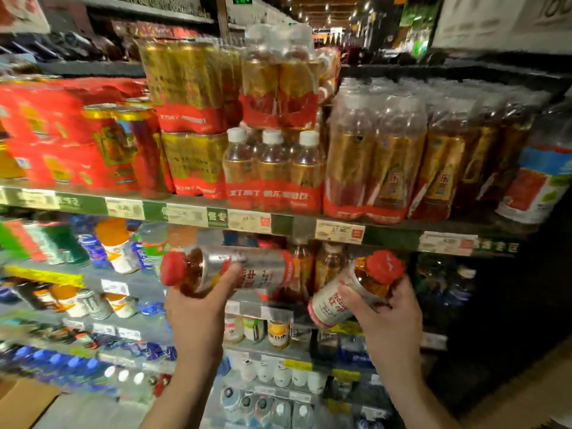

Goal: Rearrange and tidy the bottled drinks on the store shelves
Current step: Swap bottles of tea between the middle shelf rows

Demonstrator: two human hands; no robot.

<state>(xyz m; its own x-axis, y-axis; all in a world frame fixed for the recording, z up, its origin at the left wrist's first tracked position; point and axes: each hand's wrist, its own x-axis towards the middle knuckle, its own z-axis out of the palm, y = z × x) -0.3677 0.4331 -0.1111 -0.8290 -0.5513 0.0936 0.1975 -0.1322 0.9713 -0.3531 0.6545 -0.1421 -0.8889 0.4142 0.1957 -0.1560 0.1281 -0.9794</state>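
A: Head view, left hand (198, 308)?
B: Fingers curling around left bottle (229, 270), lying sideways, cap left.
A: Right hand (387, 308)?
B: Fingers gripping right bottle (353, 292), tilting, cap up-right, below the shelf edge (278, 222).

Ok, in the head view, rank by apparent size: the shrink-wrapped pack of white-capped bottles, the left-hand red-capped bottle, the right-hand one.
1. Shrink-wrapped pack of white-capped bottles.
2. The two red-capped bottles, left-hand and right-hand: look alike; tilt makes ranking unsure.

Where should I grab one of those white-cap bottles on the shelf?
Grip the front middle white-cap bottle around its narrow neck just under the cap, coming from the front. It stands upright with neighbours packed tight on both sides, so only the neck leaves room for fingers.
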